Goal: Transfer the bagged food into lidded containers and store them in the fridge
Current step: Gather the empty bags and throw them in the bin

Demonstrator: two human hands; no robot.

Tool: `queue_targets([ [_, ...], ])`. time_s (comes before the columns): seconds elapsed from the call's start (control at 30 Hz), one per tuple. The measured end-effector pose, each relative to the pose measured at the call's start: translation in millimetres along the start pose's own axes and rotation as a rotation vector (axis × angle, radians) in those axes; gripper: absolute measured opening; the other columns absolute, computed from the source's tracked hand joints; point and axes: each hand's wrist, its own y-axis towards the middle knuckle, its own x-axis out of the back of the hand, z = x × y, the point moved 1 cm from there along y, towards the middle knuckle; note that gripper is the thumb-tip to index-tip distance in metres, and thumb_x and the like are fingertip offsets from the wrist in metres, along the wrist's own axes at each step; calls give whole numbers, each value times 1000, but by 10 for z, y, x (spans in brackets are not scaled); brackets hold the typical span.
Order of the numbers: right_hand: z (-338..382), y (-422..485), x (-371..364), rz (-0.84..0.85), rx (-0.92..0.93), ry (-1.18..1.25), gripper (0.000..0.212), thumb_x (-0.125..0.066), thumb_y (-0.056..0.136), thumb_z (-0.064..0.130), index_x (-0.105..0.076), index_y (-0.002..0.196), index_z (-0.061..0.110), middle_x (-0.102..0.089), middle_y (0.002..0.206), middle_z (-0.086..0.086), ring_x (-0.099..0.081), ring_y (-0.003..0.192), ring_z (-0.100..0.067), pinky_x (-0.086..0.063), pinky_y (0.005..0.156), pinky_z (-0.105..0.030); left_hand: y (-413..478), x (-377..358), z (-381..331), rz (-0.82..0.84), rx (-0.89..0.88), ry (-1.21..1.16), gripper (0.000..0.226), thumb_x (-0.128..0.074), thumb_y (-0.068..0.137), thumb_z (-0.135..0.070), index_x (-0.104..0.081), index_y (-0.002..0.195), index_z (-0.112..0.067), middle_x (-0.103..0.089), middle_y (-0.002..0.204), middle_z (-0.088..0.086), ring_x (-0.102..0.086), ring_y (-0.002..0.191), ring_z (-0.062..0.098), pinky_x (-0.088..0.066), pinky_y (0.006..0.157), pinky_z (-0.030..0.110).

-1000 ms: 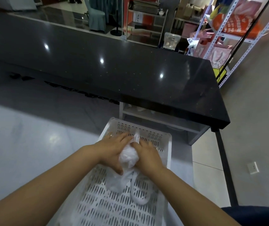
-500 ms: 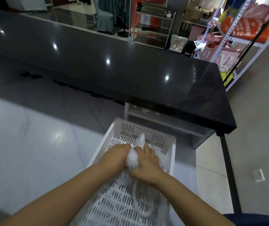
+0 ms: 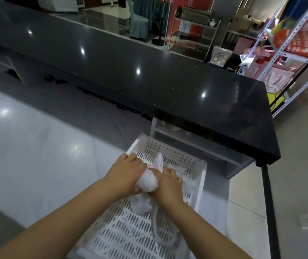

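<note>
Far to the left, glossy pale floor tiles (image 3: 37, 156) run under the view. The left hand (image 3: 125, 174) comes in from the near left with its fingers curled round the left side of the bagged food (image 3: 147, 181), a white, crumpled lump of thin plastic. The lump sits squeezed between the two palms, just above the floor of a white slotted basket (image 3: 177, 152). A twisted tail of the plastic sticks up on the far side between the knuckles, and more loose film hangs down from the lump onto the basket floor on the near side. The right hand (image 3: 168, 186) clamps the lump's right side, thumb laid over the top, fingers bent down out of sight behind it. The two hands touch across the bag.

A pale loop lies on the basket floor nearer the person; what it belongs to cannot be told. Beyond the basket a long black counter (image 3: 168, 86) crosses the scene. At the far right stands a white metal rack (image 3: 302, 57) loaded with colourful packages.
</note>
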Motion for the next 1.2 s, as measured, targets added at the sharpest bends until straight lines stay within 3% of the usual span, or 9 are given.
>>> queue_targets([
  [0.13,43,-43,55,-20,9,150,25,-45,89,42,-56,110,35,-49,104,5,-47,91,-13,-29,65,-20,-93,-47,-3,-10,2,-29,53,-57,72,-47,-52,115,-16,-62,109,3,-47,107,22,-27,96,32],
  [0.27,121,-121,270,9,163,84,27,-52,87,12,-60,110,22,-54,113,-4,-53,99,-21,-43,79,-26,-254,107,46,-26,10,-133,69,-57,77,-54,-38,134,-21,-51,128,-1,-39,121,19,-21,107,31],
  [0.47,600,-198,592,-152,161,52,15,-53,86,22,-62,98,23,-53,98,0,-49,76,-19,-38,63,-27,-882,479,526,-175,147,-312,72,-58,83,-51,-27,143,-26,-40,141,-8,-32,131,13,-18,109,27],
  [0.6,1332,-351,599,-226,283,2,15,-55,84,15,-62,97,19,-47,91,2,-45,75,-17,-36,58,-27,-1546,477,1075,-252,277,-313,64,-59,87,-40,-33,142,-22,-45,140,-3,-38,130,18,-23,109,31],
  [0.67,1777,-459,474,-234,349,1,17,-56,83,13,-61,97,20,-43,88,4,-43,73,-16,-31,53,-20,-1941,444,1389,-267,355,-323,60,-58,88,-37,-36,141,-22,-47,138,-3,-39,130,19,-25,108,31],
  [0.77,2499,-618,150,-219,420,3,18,-57,83,15,-61,99,24,-42,90,5,-43,75,-15,-31,56,-18,-2630,374,1906,-265,464,-313,56,-58,88,-36,-40,139,-23,-49,137,-4,-40,129,19,-27,105,31],
  [0.87,3280,-772,-266,-182,470,6,13,-57,86,21,-62,98,25,-49,92,2,-51,75,-18,-42,64,-25,-3410,279,2450,-287,588,-304,50,-64,81,-31,-54,129,-17,-60,124,2,-53,117,25,-37,98,38],
  [0.97,4005,-908,-730,-129,534,-9,11,-57,87,26,-61,97,27,-47,91,5,-50,74,-16,-38,65,-23,-4200,134,2949,-287,710,-317,49,-77,70,-22,-63,116,-12,-67,110,9,-62,101,32,-47,85,43],
  [1.2,5244,-1150,-1533,8,647,-16,16,-56,87,28,-60,103,26,-46,94,4,-53,80,-20,-40,70,-24,-5489,-75,3667,-253,918,-338,47,-61,86,-29,-51,131,-20,-57,127,2,-52,115,22,-43,93,35],
])
